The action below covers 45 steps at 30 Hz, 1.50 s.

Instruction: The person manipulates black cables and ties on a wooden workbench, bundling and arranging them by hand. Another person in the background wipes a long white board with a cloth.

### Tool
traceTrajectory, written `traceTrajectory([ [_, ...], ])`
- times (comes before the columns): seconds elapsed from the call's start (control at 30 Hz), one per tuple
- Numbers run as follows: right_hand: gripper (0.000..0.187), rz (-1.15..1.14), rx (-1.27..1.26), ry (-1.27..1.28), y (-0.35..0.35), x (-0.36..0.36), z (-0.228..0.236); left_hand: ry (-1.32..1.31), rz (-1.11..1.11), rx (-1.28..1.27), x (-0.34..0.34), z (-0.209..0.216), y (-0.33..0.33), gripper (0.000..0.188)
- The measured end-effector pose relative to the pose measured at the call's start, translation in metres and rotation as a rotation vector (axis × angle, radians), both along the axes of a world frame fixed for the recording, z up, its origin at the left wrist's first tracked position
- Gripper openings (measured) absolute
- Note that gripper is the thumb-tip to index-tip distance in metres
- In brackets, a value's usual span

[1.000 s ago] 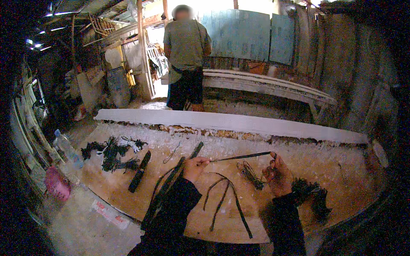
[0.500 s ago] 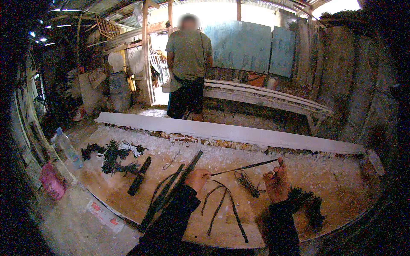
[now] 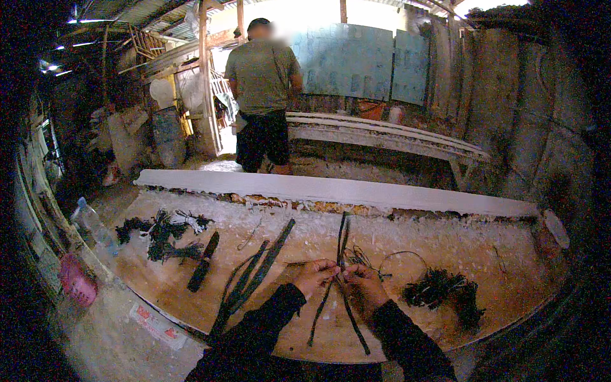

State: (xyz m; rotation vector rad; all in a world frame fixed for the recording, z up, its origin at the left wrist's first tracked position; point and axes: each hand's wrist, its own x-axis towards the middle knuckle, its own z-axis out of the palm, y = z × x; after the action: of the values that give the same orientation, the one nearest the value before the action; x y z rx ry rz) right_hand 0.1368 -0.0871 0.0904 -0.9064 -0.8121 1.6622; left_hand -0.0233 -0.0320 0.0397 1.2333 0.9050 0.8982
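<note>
Over the middle of the table my left hand (image 3: 314, 279) and my right hand (image 3: 363, 286) meet, fingers pinched. Between them are thin dark strips (image 3: 344, 237), whose upper ends point away from me. Two lower ends (image 3: 356, 323) spread apart on the tabletop toward me. Exactly which strip each hand grips is hidden by the fingers. Left of my left hand lie longer, wider dark strips (image 3: 261, 274). Just beyond my right hand is a small looped bundle of thin cord (image 3: 360, 256), partly covered by the fingers.
A dark, flat, blade-like piece (image 3: 203, 262) lies left of the long strips. Bundles of dark string (image 3: 167, 235) sit at far left, another dark bundle (image 3: 443, 290) at right. A white ledge (image 3: 331, 189) borders the table's far side. Beyond it stands a person (image 3: 262, 83) near a bench (image 3: 382, 135).
My right hand has come left to meet my left hand. The strip stretched sideways between them is now gathered with others at the fingertips. The person beyond has turned their head.
</note>
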Motion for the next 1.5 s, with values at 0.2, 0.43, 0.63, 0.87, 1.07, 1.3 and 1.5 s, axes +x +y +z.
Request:
traceTrajectory([
  [0.2,0.004,-0.016,0.048,-0.042,0.002,-0.003,-0.001,-0.134,0.040,-0.006,0.006,0.005,-0.007,0.016],
  [0.43,0.008,-0.011,0.111,-0.076,0.008,0.006,-0.013,-0.034,0.059,0.090,0.006,0.008,-0.007,0.013],
  [0.63,0.009,0.000,0.100,-0.107,0.012,0.009,-0.016,0.019,0.042,0.183,0.006,0.004,-0.006,0.020],
  [0.87,0.012,-0.053,0.190,-0.155,0.011,0.004,-0.015,-0.054,0.003,0.145,0.009,-0.003,-0.002,0.018],
  [1.07,0.014,-0.029,0.185,-0.139,0.006,0.001,-0.010,-0.068,0.019,0.152,0.007,-0.006,-0.001,0.017],
  [1.3,0.009,-0.091,0.343,-0.358,0.009,0.003,-0.016,-0.144,0.036,0.097,0.008,-0.003,-0.001,0.016],
  [1.5,0.005,-0.054,0.298,-0.326,0.014,0.007,-0.025,-0.101,0.045,0.141,0.008,-0.002,-0.002,0.014],
])
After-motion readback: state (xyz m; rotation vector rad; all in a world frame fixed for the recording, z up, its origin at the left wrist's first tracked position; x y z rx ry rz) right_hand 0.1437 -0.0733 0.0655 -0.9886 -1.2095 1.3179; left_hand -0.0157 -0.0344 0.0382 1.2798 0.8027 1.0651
